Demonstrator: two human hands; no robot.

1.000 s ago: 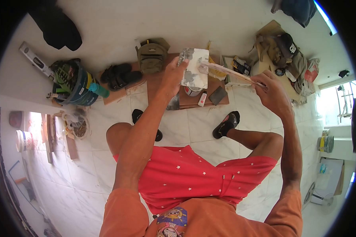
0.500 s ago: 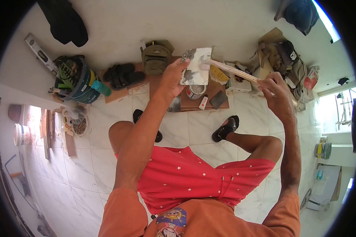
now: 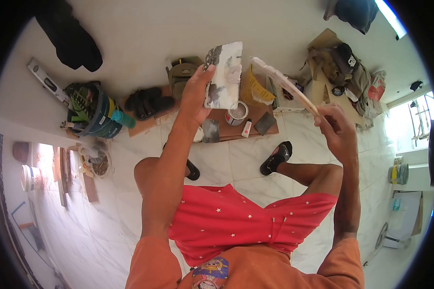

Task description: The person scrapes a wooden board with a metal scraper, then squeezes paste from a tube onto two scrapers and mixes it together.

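My left hand (image 3: pixel 196 91) is closed on the left edge of a flat, squarish plate (image 3: pixel 226 79), streaked white and grey with a putty-like paste. My right hand (image 3: pixel 340 130) pinches the lower end of a thin wooden stick (image 3: pixel 294 89), whose upper part is coated with the pale paste. The stick's tip is apart from the plate, to its right. Below the plate stands an open can (image 3: pixel 237 116) with pale contents. Beside it lie a small white and red tube (image 3: pixel 246 129) and a dark square piece (image 3: pixel 264 123). Another grey square (image 3: pixel 210 131) lies left of the can.
The can and tube rest on a brown board (image 3: pixel 270 131) on the tiled floor. Sandals (image 3: pixel 149 102), a backpack (image 3: pixel 182 77) and a bucket (image 3: pixel 96 115) of tools line the wall at left. A yellow container (image 3: pixel 258 89) and piled bags (image 3: pixel 357 86) are on the right.
The stick's tip has come away from the plate and now points up to its right. The plate has shifted slightly left and up in view, showing more of the can.
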